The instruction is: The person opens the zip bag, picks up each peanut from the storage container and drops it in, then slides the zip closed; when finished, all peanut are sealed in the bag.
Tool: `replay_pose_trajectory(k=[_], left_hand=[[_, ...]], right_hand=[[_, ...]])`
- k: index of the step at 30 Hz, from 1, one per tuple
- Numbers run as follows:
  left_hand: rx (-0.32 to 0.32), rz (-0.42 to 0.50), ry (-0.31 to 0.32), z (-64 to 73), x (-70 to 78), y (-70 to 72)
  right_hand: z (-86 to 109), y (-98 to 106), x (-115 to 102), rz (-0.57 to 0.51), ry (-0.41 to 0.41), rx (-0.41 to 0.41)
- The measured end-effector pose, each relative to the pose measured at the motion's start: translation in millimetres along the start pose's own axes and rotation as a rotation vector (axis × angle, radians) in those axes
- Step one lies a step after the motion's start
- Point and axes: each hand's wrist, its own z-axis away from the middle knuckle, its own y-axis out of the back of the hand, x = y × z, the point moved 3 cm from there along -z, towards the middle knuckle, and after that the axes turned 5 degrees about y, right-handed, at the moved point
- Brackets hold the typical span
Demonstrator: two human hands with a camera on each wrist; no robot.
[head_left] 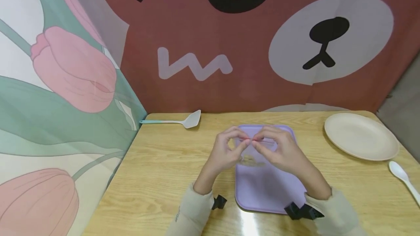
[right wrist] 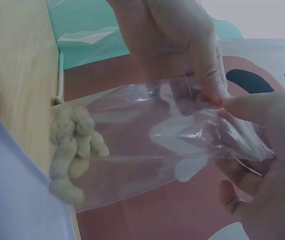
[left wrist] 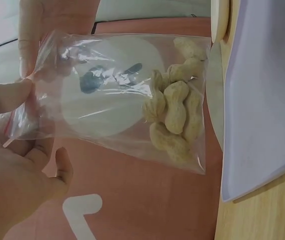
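A clear zip bag (left wrist: 112, 95) with a red line along its top hangs between my two hands. Several unshelled peanuts (left wrist: 175, 107) lie in the bottom of it, seen too in the right wrist view as peanuts (right wrist: 72, 150). My left hand (head_left: 226, 150) pinches the bag's top edge between thumb and fingers. Close beside it, my right hand (head_left: 279, 148) pinches the same edge, the thumbs almost meeting at the middle. Below the bag is a purple tray (head_left: 265, 188) on the wooden table. Whether the zip is sealed cannot be made out.
A white spatula with a mint handle (head_left: 191, 120) lies at the table's back left. To the right are a cream plate (head_left: 361, 136) and a white spoon (head_left: 398, 170). A printed cloth (head_left: 197, 94) stands behind the wooden table (head_left: 157, 177).
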Motion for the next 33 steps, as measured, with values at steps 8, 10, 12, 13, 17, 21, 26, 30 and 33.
replay_pose_trajectory(k=[8, 10, 12, 13, 17, 21, 26, 30, 33], left_hand=[[-0.001, 0.034, 0.051, 1.6, -20.9, -4.7], [-0.005, 0.024, 0.041, 2.6, -30.7, -6.8], [-0.008, 0.01, 0.026, 3.3, -37.5, -7.7], [-0.011, 0.005, 0.013, 3.5, -38.4, -7.5], [-0.016, -0.015, -0.036, 4.8, -38.8, -5.9], [-0.015, -0.036, -0.029, 6.6, -39.0, -3.6], [0.033, -0.05, -0.017, 7.0, -38.7, 1.3], [0.044, -0.065, -0.039, 5.2, -37.1, 2.8], [0.041, -0.068, -0.039, 4.2, -36.6, 5.4]], right_hand=[[1.1, 8, -1, 0.023, -0.024, -0.009], [1.8, 9, -1, 0.03, -0.025, -0.003], [1.7, 9, 0, 0.041, -0.01, 0.004], [1.3, 8, 0, 0.046, 0.002, 0.006], [-0.2, 2, 1, 0.061, 0.036, -0.022], [-0.4, -2, 3, 0.098, 0.025, -0.04], [-2.0, 2, 3, 0.131, 0.043, -0.032], [-1.2, 13, 3, 0.135, 0.048, -0.01], [1.3, 23, 4, 0.142, 0.036, 0.009]])
